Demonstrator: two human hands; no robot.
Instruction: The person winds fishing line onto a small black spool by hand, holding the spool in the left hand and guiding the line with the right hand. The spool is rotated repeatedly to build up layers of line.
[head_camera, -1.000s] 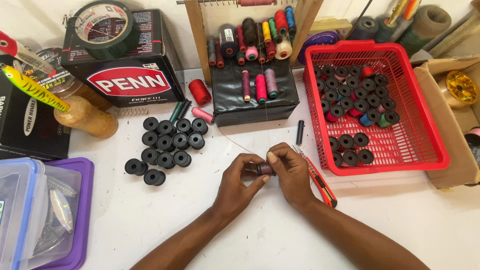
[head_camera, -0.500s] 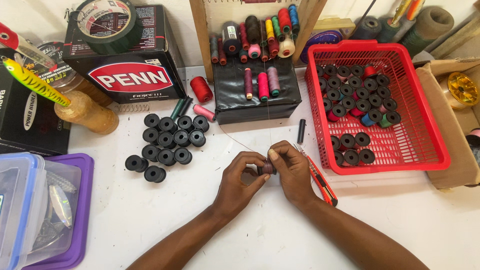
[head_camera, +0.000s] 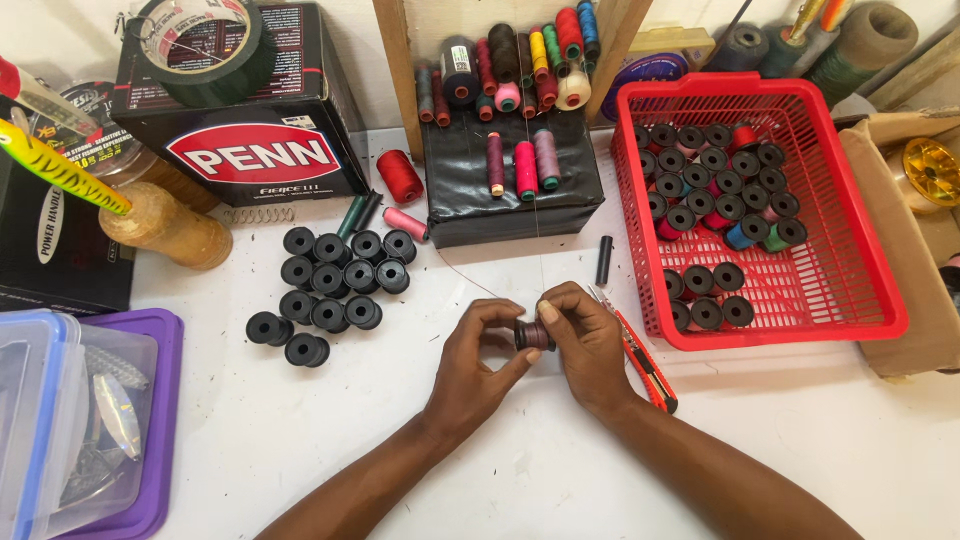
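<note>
Both hands meet over the white table (head_camera: 300, 440) at a small black bobbin (head_camera: 533, 335) wound with dark maroon thread. My left hand (head_camera: 478, 362) pinches its left end between thumb and fingers. My right hand (head_camera: 585, 345) grips its right side, thumb on top. A thin thread (head_camera: 539, 240) runs from the bobbin up toward the spools at the back; a second strand (head_camera: 470, 280) trails off to the upper left. A cluster of empty black bobbins (head_camera: 330, 290) lies to the left of my hands.
A red basket (head_camera: 860, 270) with several wound bobbins stands at right. An orange utility knife (head_camera: 640, 355) lies beside my right hand. A black block (head_camera: 500, 210) with thread spools, a dark box (head_camera: 250, 130) topped by a tape roll, a wooden handle (head_camera: 165, 228) and plastic containers (head_camera: 80, 420) surround the area.
The hands have stayed in place and turned the bobbin slightly; my left fingers have opened a little around its end. The view shifted slightly.
</note>
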